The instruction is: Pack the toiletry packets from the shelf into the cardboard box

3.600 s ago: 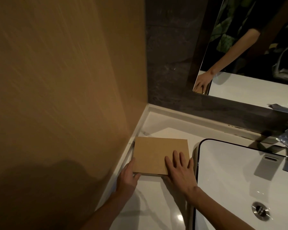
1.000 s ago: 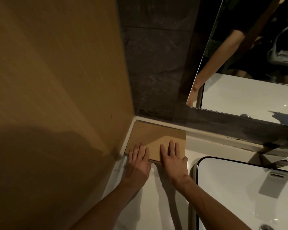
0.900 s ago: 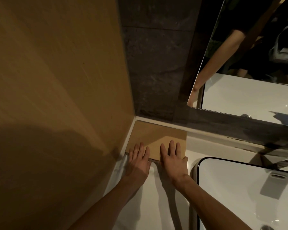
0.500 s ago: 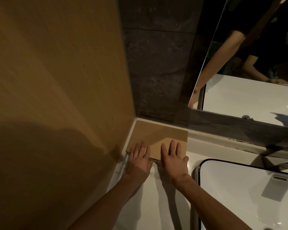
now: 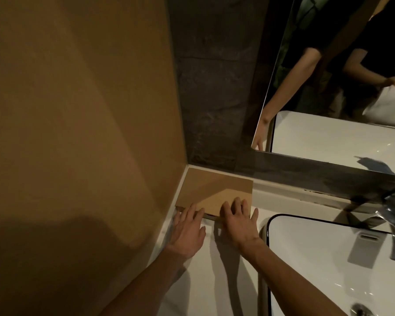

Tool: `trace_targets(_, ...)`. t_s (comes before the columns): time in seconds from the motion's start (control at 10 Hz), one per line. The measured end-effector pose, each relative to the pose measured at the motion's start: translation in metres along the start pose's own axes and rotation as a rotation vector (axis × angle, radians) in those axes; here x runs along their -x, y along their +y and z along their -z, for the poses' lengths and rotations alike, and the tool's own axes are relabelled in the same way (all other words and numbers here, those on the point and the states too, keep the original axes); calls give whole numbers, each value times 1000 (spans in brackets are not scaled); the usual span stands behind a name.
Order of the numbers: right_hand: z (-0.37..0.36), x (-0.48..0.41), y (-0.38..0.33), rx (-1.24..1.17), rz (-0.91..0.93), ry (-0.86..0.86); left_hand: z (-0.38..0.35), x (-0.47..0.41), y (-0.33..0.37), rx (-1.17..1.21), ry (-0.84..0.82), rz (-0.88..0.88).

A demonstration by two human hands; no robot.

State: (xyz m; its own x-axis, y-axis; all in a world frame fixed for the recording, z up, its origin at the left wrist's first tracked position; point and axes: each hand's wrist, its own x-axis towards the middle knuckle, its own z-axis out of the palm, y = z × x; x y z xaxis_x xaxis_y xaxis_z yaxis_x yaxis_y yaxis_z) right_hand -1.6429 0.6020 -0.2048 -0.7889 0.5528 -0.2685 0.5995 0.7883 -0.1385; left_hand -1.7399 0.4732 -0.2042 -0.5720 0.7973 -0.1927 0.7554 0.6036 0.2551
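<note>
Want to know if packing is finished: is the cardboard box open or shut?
Shut. The cardboard box shows one flat, unbroken top; both hands' fingers rest flat on its near edge. Contents cannot be seen.

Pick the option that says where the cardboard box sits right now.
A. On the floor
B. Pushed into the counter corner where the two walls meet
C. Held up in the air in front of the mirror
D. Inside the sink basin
B: the cardboard box lies flat on the white counter, tucked into the wall corner, left of the sink, with both hands' fingers on its near edge.
</note>
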Motion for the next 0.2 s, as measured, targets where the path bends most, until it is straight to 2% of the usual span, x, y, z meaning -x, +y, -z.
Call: trace_targets(0.2, 4, 39, -12, 35, 82, 80, 13, 42, 6, 16, 86, -57)
